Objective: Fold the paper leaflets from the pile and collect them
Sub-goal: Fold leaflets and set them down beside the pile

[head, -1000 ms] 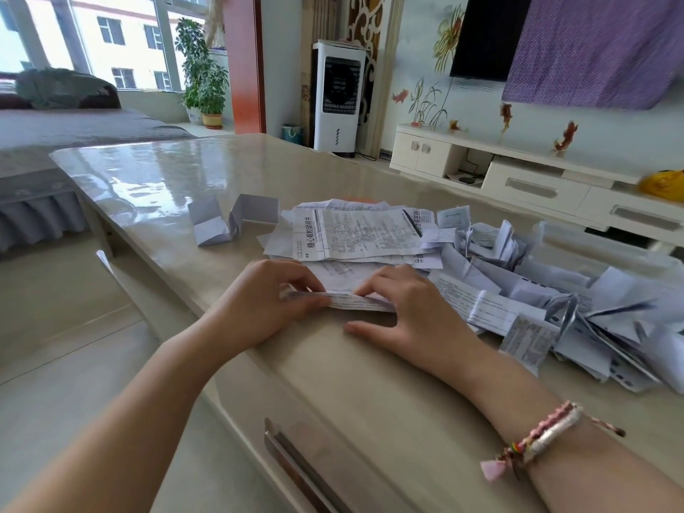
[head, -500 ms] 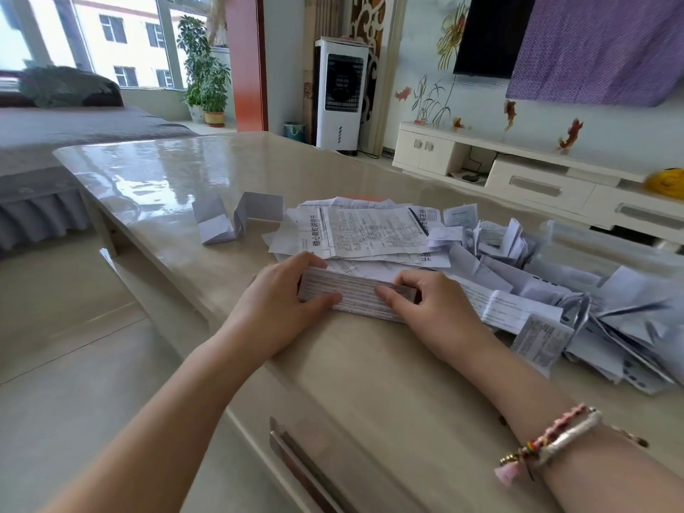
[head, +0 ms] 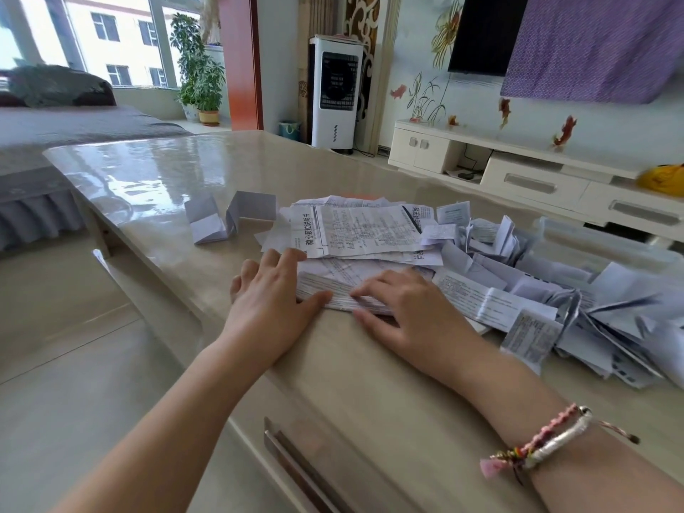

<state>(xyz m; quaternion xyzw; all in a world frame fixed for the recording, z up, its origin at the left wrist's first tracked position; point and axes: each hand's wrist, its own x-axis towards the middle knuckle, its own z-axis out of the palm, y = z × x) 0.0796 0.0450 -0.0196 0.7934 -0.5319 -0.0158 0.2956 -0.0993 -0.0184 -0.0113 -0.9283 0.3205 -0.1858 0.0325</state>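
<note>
Indoors, glossy beige table (head: 155,172), white cabinet (head: 518,168), perhaps a bed (head: 55,131).

White black-printed leaflets (head: 355,231) on glossy beige table (head: 370,383); pink-and-white braided bracelet (head: 544,442); purple speckled cloth (head: 592,42).

A glossy beige table (head: 155,168) was seen carrying a wide pile of paper leaflets (head: 481,261) spread from its middle toward the right edge. Two folded leaflets (head: 229,216) were set apart, just left of the pile, nearer the far left corner.
</note>
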